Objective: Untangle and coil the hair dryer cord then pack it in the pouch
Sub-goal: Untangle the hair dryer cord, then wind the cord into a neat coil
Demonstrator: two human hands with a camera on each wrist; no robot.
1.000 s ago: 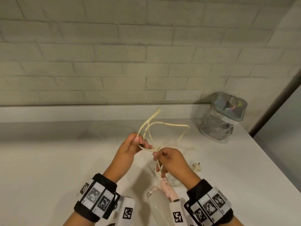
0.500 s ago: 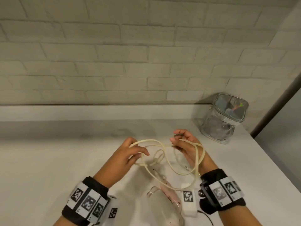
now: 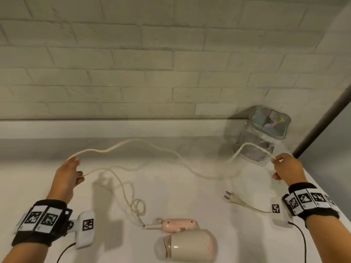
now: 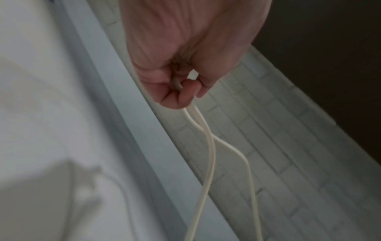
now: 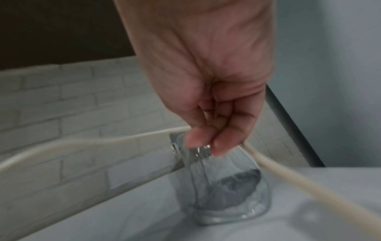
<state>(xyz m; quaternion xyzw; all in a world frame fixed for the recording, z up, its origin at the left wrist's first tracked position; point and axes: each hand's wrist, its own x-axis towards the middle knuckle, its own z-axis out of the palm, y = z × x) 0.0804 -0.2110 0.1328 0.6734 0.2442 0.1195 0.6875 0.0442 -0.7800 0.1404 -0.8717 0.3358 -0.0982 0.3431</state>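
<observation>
A: Cord (image 3: 144, 149) is seen stretched wide above the white counter (image 3: 38, 186), with the hair dryer (image 3: 188, 242) taken as the landmark. How is it held?

B: Up and to the left of the hair dryer, a bend of the cord is gripped by the left hand (image 3: 66, 175); its fingers (image 4: 179, 96) are curled round that bend, and two strands are seen leaving the fist. Up and to the right of the hair dryer, the cord is pinched by the right hand (image 3: 286, 168) between thumb and fingertips (image 5: 220, 143).

A: And the remainder?

B: From the left hand a strand is led down to the pink handle (image 3: 178, 223) of the hair dryer, with a small loop (image 3: 138, 205) lying just beside it. The plug (image 3: 232, 198) is laid on the counter to the right of the hair dryer. The clear pouch (image 3: 260, 135) is stood behind the hair dryer, to the right, against the brick wall (image 3: 171, 54), just beyond the right hand.
</observation>
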